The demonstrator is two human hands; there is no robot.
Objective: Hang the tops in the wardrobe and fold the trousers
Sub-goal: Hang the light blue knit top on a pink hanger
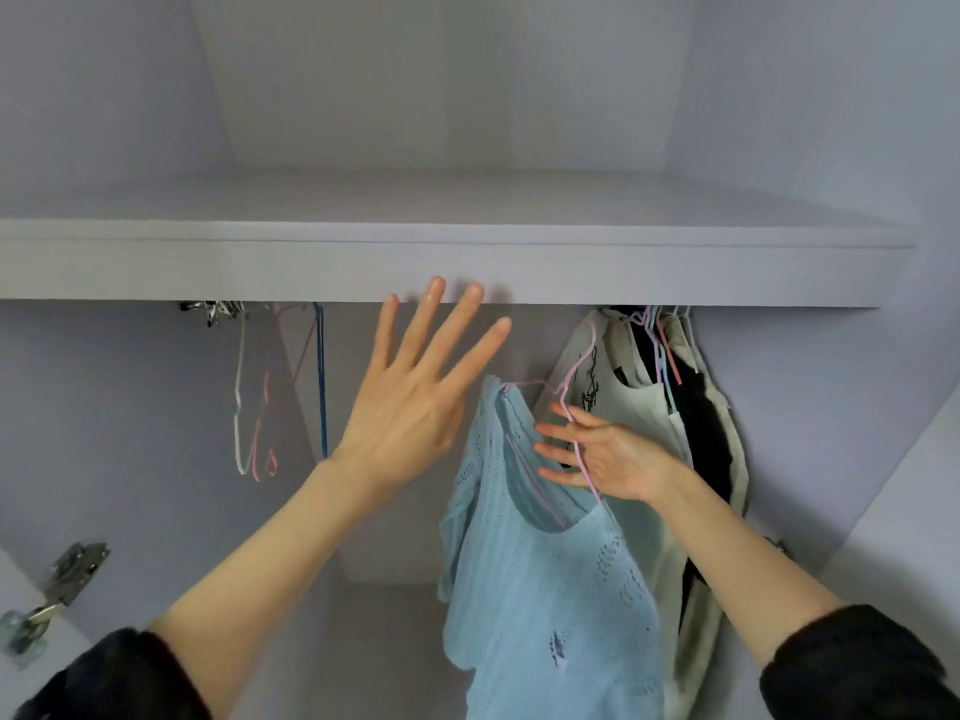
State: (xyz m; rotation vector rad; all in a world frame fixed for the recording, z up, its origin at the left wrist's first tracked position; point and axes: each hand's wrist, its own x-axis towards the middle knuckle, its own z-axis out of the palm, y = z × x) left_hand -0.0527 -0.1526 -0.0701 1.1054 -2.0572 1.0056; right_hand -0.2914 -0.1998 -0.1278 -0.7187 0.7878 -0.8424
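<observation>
A light blue knitted top (550, 579) hangs on a thin pink wire hanger (582, 376) inside the wardrobe. My right hand (608, 454) holds the hanger by its neck, fingers loosely around the wire, hook pointing up towards the shelf. My left hand (415, 397) is raised to the left of the top, fingers spread wide, holding nothing, fingertips near the shelf's front edge. The rail is hidden behind the shelf.
A pale shelf (447, 262) spans the wardrobe above the hands. Cream and black garments (670, 423) hang bunched at the right. Several empty hangers (270, 387) hang at the left. A door hinge (57, 589) sits at lower left.
</observation>
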